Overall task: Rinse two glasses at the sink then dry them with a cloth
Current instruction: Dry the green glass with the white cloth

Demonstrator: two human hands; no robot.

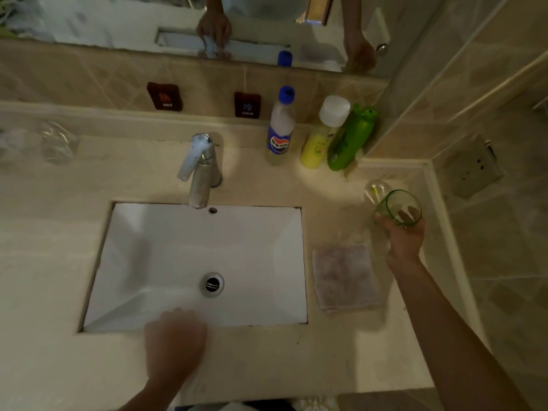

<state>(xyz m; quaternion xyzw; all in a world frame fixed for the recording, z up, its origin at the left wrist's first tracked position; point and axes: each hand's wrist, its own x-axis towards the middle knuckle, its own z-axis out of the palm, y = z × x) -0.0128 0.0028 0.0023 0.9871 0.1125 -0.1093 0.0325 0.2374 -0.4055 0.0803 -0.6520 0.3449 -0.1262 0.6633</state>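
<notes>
Already the right hand [404,235] grips the green-rimmed glass [398,207] round its wall: fragile, likely slippery wet; left hand's [175,342] fingers rest loosely curled on the tabletop [267,360].

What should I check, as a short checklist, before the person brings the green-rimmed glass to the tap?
1. Right hand holds the green-rimmed glass: ok.
2. Basin holds nothing under the tap: ok.
3. Water is running: not ok, no stream visible.
4. Left hand is free for the tap lever, resting on the basin's front edge: ok.
5. Cloth lies ready, flat on the counter right of the basin: ok.
6. Second glass stands behind the first: cannot tell, too blurred.
</notes>
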